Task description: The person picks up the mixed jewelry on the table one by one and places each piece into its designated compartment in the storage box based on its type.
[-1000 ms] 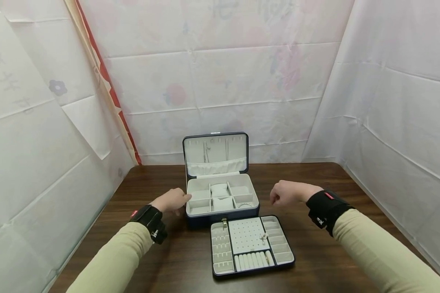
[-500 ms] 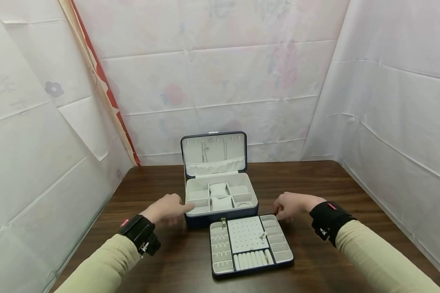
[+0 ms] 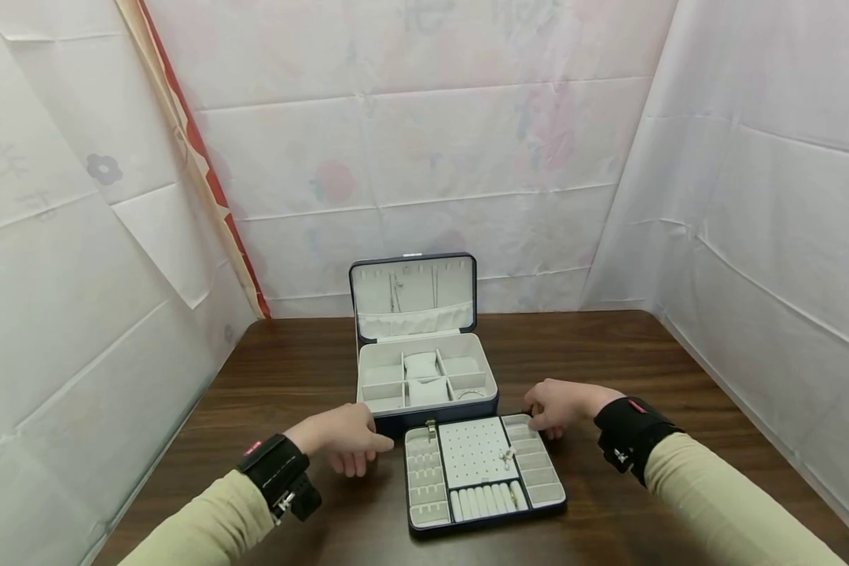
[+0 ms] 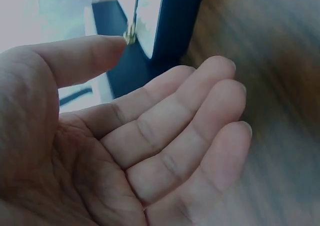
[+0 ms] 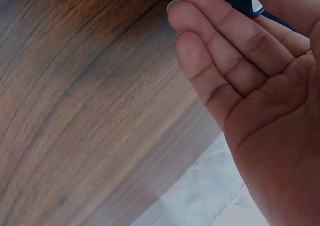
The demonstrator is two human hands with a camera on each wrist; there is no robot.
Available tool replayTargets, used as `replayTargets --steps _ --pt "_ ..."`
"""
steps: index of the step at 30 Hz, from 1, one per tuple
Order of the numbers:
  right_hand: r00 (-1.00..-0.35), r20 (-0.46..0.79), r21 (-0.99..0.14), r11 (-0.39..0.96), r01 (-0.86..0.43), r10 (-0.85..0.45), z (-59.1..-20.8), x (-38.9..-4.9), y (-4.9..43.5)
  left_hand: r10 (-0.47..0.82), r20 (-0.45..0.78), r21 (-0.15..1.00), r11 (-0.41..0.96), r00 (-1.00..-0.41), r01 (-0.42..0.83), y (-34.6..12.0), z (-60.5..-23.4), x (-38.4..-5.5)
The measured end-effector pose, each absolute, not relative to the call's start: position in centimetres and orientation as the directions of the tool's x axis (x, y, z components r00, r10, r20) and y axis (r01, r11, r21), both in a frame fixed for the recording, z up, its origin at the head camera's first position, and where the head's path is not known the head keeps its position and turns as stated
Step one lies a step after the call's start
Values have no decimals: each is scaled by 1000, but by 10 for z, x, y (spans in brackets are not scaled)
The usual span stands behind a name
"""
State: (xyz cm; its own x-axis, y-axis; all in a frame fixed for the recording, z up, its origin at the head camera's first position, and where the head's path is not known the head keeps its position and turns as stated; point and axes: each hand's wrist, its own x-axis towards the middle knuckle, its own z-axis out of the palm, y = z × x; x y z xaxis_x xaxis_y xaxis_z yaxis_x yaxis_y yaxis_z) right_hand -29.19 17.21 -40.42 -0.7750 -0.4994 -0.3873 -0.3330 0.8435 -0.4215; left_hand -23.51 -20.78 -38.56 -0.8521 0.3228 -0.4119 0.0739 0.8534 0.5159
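A jewelry tray (image 3: 479,472) with a navy rim and pale compartments lies in front of an open jewelry box (image 3: 428,420). My left hand (image 3: 343,440) is just left of the tray, with nothing in it. Its fingers (image 4: 170,136) are loosely extended and the thumb is spread apart in the left wrist view. My right hand (image 3: 559,405) pinches the tray's far right corner, thumb over the rim and fingers along the outer side. Earrings (image 3: 507,456) sit on the tray's perforated panel, and a ring (image 3: 514,497) sits in the ring rolls.
The box's lid (image 3: 413,295) stands upright at the back with necklaces (image 3: 396,292) hanging inside. Pale cushions (image 3: 428,391) and a bracelet (image 3: 471,395) lie in its compartments. A gold piece (image 3: 431,428) is at the tray's far left corner. White sheeting (image 3: 424,157) encloses the wooden table (image 3: 297,346).
My left hand has moved from the box's left side toward me, down beside the tray. My right hand has come down onto the tray's far right corner. Box and tray stay put.
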Motion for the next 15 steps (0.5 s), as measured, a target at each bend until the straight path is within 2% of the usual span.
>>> replayTargets --steps 8,15 --pt "-776 -395 -427 846 -318 -491 -404 -288 170 402 -442 567 818 -802 97 -190 -401 -226" --pt "-771 -402 -450 840 -304 -494 -407 -286 169 439 -439 580 805 -784 126 -181 -410 -222"
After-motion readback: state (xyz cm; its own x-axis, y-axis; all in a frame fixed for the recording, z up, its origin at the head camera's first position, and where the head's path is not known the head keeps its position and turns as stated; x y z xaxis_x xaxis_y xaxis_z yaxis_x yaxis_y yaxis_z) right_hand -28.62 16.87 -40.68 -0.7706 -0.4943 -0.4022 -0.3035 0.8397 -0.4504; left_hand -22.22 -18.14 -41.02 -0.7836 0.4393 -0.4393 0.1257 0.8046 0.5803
